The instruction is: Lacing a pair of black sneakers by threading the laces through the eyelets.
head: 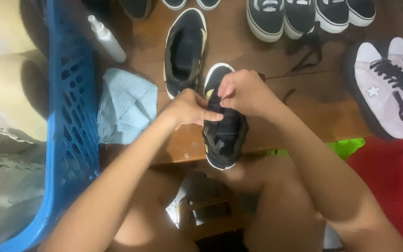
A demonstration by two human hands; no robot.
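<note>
At the far left, pale shoes point(10, 93) lie partly cut off by the frame inside a blue plastic basket point(73, 116) with a lattice wall. Just right of it, a white spray bottle point(107, 38) lies on the brown wooden surface point(323, 100), with a folded light-blue cloth point(127, 107) nearer, soft and creased. A black shoe with a white sole point(184, 51) sits beyond the hands, its opening dark and hard to read. The left hand point(190, 108) pinches the black shoe in hand point(224, 121) at its tongue, fingers closed on it; the right hand point(244, 93) clamps over the upper from the right, hiding the lacing area. This shoe rests at the near edge of the surface, white-soled with yellow trim. Dark shoes point(304, 16) line the far edge, cropped. A pale lilac sneaker point(390, 88) with black laces lies at the right, above a red plastic stool point(392, 186).
</note>
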